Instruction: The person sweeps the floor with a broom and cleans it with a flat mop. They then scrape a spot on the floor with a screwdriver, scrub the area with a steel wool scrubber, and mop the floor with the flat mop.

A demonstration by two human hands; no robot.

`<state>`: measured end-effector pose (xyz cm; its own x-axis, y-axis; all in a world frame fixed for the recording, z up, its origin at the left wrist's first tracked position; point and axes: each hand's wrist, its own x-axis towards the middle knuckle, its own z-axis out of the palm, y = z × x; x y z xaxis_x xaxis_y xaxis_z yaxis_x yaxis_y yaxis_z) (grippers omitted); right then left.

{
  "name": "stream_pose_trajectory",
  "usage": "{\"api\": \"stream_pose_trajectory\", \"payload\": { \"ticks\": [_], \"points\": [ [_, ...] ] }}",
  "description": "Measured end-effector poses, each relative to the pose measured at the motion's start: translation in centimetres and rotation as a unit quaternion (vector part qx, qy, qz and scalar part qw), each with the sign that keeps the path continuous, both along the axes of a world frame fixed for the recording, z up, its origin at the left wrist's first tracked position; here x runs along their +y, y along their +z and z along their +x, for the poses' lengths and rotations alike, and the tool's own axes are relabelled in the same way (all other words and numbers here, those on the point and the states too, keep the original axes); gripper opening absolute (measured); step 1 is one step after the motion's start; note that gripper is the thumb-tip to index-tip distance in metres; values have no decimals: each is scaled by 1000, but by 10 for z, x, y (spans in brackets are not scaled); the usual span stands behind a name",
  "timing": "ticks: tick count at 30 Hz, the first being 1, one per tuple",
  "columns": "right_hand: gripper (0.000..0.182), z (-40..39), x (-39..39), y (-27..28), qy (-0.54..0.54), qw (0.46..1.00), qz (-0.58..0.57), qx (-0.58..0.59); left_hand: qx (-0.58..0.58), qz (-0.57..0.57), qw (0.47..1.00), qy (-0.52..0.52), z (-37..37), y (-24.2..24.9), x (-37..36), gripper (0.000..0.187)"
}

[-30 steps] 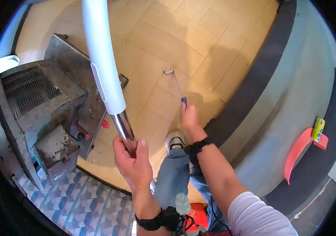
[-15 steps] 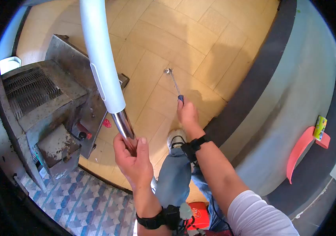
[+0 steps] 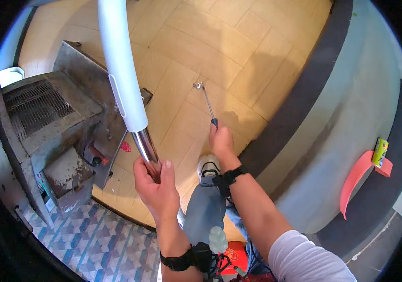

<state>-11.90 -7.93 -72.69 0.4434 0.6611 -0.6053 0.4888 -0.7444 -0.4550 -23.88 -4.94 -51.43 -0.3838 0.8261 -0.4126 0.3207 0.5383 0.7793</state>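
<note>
Two hands at work, each closed on its own thing. Left hand [image 3: 156,188] wrapped round the bare metal end of a pole [image 3: 145,146], just below its white sleeve [image 3: 121,66], same hold as a second ago, pole still upright and barely shifted. Right hand [image 3: 220,141] clamped on the blue handle of a long socket wrench [image 3: 205,101], arm stretched down toward the tiled floor [image 3: 238,42]. Drawn back a little toward the body since a second ago, with the wrench now sharp rather than smeared and its head [image 3: 197,86] resting at nearly the same spot on the floor. Suggests, as a judgement, a turning or levering stroke just finished, not a lift.

Hard to make out what the wrench head sits on: too small, possibly a bolt or fitting. Lower end of the pole hidden behind the left hand and a jeans-clad leg [image 3: 205,211]; top cut off by the frame edge. Grey metal machine [image 3: 45,127] with a grille close beside the pole, touching or not impossible to tell. White shoe [image 3: 208,167] partly covered by the right wrist.
</note>
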Motion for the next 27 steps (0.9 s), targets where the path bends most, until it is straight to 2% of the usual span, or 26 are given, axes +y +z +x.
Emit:
{"api": "stream_pose_trajectory", "payload": {
  "ticks": [4,6,15,19,21,27],
  "points": [
    [29,4,4,4,6,999,-33,2,8,-11,1000,-8,1,3,-2,38],
    [30,6,19,1,-2,1000,-7,-11,21,-13,1000,-14,-1,4,-3,38],
    [33,12,-7,-2,28,1000,9,-10,13,-26,1000,2,5,6,-2,38],
    [34,10,11,-3,21,1000,6,2,18,1,1000,-14,3,3,-4,39],
    [32,11,11,-7,38,999,-30,-1,11,7,1000,-12,6,3,-2,39],
    [28,19,-7,-6,36,999,-14,-10,7,-6,1000,-8,6,5,-3,38]
  ]
}}
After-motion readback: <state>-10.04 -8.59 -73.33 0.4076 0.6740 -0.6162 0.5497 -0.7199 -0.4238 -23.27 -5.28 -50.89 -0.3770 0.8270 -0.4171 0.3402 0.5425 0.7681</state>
